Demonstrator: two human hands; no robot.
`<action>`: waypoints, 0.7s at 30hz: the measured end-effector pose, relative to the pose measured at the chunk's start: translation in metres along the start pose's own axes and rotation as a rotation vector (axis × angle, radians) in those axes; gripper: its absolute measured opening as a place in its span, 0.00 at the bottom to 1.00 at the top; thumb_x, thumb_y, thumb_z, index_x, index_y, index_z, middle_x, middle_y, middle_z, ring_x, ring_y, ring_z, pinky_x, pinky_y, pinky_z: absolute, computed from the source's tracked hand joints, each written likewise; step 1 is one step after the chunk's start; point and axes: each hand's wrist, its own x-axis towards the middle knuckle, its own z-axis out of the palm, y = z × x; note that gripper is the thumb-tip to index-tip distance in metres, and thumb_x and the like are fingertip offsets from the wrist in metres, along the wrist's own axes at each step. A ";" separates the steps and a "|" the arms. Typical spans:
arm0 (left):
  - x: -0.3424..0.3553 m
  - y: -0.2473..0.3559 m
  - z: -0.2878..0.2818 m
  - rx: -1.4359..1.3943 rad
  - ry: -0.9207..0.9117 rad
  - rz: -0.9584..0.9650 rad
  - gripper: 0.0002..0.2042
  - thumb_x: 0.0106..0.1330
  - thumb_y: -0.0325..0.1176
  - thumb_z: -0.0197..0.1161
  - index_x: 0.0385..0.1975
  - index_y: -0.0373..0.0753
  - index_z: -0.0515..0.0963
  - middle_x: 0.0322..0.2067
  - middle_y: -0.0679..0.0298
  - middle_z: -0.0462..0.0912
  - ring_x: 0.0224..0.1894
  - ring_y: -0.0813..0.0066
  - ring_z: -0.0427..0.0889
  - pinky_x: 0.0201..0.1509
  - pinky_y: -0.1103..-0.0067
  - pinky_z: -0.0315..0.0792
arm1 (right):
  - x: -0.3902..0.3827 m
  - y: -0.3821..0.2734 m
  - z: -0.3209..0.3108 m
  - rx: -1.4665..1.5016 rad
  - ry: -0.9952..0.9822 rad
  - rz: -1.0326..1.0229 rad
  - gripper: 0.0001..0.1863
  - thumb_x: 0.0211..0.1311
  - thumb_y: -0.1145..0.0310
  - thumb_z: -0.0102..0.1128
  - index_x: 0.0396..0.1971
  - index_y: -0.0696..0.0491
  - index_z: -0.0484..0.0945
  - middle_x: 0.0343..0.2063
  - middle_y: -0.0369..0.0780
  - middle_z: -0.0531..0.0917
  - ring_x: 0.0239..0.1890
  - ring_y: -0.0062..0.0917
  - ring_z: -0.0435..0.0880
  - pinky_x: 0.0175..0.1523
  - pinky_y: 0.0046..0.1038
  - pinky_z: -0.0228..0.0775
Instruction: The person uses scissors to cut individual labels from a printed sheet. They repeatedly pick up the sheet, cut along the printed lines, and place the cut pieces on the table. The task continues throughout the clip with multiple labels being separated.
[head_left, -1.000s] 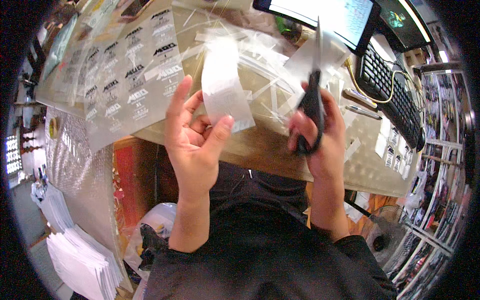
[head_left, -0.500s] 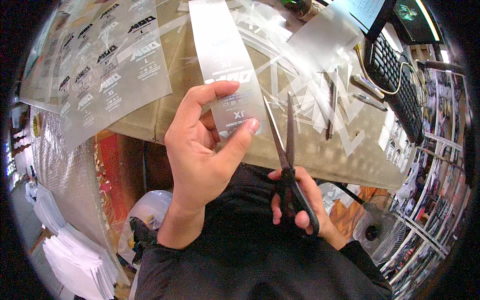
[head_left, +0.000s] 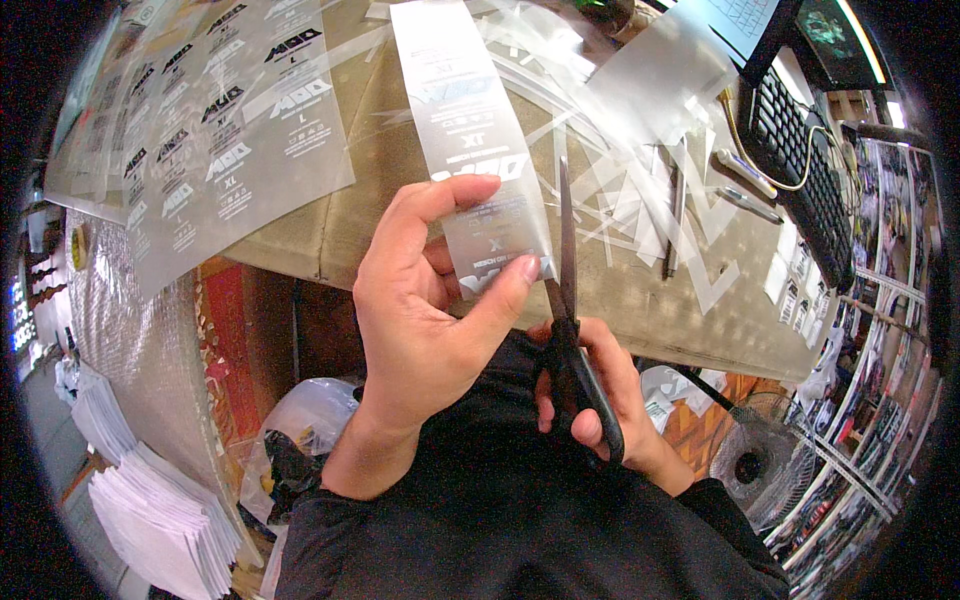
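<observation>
1. The strip (head_left: pixel 462 120) looks light, thin and springy — probably slick and quick to crease, so I'd pinch it gently near its lower end.
2. My left fingers (head_left: pixel 445 198) are closed on that end: thumb over the front by the lower right corner, index across the front higher up, others curled behind.
3. From there it stretches up and leftward over the worktop (head_left: pixel 650 315).
4. My right fingers (head_left: pixel 606 350) grip the scissors (head_left: pixel 568 335) — blades at the strip's right edge; whether they touch it, I cannot tell.
</observation>
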 end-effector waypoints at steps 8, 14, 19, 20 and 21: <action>-0.001 0.002 0.000 0.019 0.001 -0.054 0.24 0.52 0.14 0.60 0.50 0.30 0.65 0.38 0.58 0.77 0.41 0.76 0.78 0.44 0.83 0.73 | 0.001 -0.002 0.002 0.018 0.011 0.030 0.42 0.50 0.41 0.61 0.53 0.60 0.61 0.18 0.35 0.73 0.20 0.16 0.73 0.24 0.18 0.61; -0.002 0.002 0.000 0.003 0.006 -0.060 0.24 0.52 0.14 0.60 0.50 0.31 0.65 0.39 0.58 0.77 0.41 0.76 0.78 0.44 0.82 0.73 | 0.000 0.000 0.000 0.029 -0.004 0.040 0.41 0.50 0.44 0.63 0.54 0.60 0.61 0.20 0.35 0.74 0.21 0.15 0.73 0.25 0.18 0.62; -0.001 0.002 -0.001 0.007 -0.007 -0.053 0.24 0.52 0.14 0.60 0.50 0.31 0.65 0.39 0.58 0.77 0.41 0.76 0.78 0.44 0.82 0.73 | -0.002 0.004 -0.001 0.001 -0.001 0.004 0.38 0.51 0.50 0.65 0.54 0.60 0.62 0.21 0.34 0.74 0.21 0.15 0.73 0.25 0.17 0.62; -0.001 0.002 -0.001 0.007 -0.009 -0.049 0.24 0.52 0.14 0.60 0.50 0.31 0.65 0.39 0.58 0.77 0.41 0.76 0.78 0.44 0.82 0.73 | -0.002 0.003 -0.001 -0.001 -0.001 0.003 0.38 0.51 0.50 0.65 0.54 0.60 0.62 0.21 0.34 0.74 0.22 0.14 0.73 0.25 0.17 0.62; -0.001 0.002 -0.001 0.003 -0.006 -0.051 0.24 0.52 0.14 0.60 0.50 0.30 0.65 0.39 0.57 0.77 0.40 0.76 0.78 0.44 0.82 0.73 | -0.002 0.003 0.000 -0.004 0.000 0.004 0.38 0.51 0.51 0.65 0.54 0.59 0.62 0.21 0.34 0.74 0.22 0.14 0.73 0.26 0.17 0.62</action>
